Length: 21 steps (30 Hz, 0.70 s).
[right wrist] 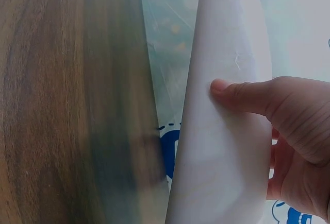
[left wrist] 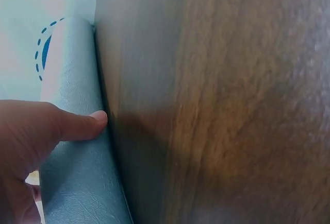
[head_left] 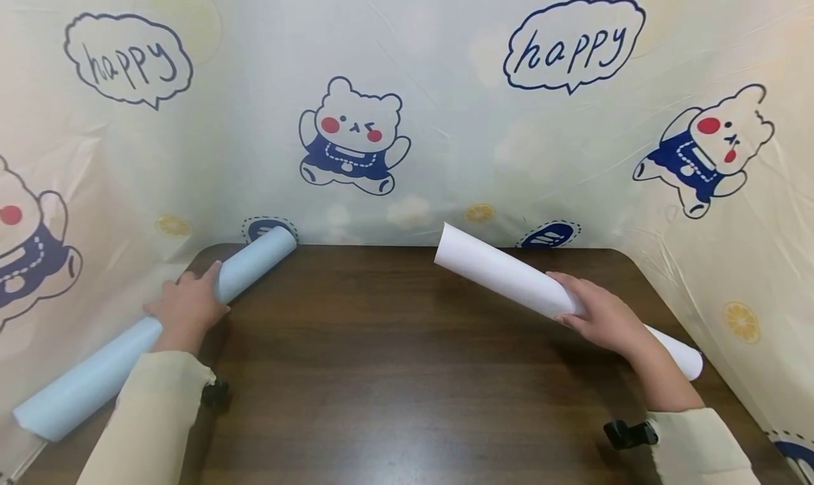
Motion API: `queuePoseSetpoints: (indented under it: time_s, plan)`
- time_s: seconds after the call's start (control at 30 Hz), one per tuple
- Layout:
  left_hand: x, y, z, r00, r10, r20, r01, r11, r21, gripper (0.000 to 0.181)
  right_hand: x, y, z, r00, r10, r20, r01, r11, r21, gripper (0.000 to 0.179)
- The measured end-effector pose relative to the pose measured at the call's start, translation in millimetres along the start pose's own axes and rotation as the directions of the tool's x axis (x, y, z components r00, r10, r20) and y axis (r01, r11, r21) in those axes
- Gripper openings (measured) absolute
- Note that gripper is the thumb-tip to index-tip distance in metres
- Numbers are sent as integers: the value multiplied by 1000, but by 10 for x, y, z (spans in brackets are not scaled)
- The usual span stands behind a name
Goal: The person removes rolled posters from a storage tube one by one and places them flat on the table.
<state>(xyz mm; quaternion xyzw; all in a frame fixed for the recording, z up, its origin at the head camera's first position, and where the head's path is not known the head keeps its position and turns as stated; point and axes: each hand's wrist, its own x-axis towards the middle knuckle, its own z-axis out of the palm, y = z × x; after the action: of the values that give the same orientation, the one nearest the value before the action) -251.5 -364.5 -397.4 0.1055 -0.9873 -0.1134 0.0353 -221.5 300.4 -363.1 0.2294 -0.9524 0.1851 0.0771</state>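
Note:
A light blue roll of sheet material [head_left: 89,375] lies slantwise along the left side of the table. My left hand [head_left: 187,308] grips it around its middle, and in the left wrist view the thumb [left wrist: 85,125] lies across its smooth surface. On the right, my right hand [head_left: 600,312] holds a white roll [head_left: 502,269] near its middle. That roll is tilted, its far left end raised over the table's back part. The right wrist view shows the thumb [right wrist: 242,95] on the white surface, with the other fingers partly hidden behind the roll.
Under both hands is a dark brown wooden table [head_left: 394,372] with rounded back corners. A pale curtain-like sheet [head_left: 458,153] printed with bears and the word "happy" surrounds it at the back and sides. Each sleeve has a small black device [head_left: 629,434] at the wrist.

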Motion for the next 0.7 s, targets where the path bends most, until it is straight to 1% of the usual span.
queuePoseSetpoints:
  time_s: [0.23, 0.33, 0.47, 0.7]
  plan:
    - [-7, -25, -23, 1000, -23, 7, 23, 1000, 1, 103, -23, -41, -7, 1000, -9, 2, 9, 1000, 4, 73]
    - [-22, -46, -31, 1000, -13, 3, 13, 1000, -5, 104, -24, -38, 9, 1000, -7, 4, 7, 1000, -1, 74]
    - [-28, -56, -41, 1000, 9, -20, -10, 1000, -9, 102, -22, -40, 10, 1000, -7, 6, 7, 1000, -4, 74]
    - [-19, -35, -48, 999, 16, -40, -16, 1000, -18, 98, -20, -77, -2, 1000, -10, 8, 10, 1000, -8, 74]
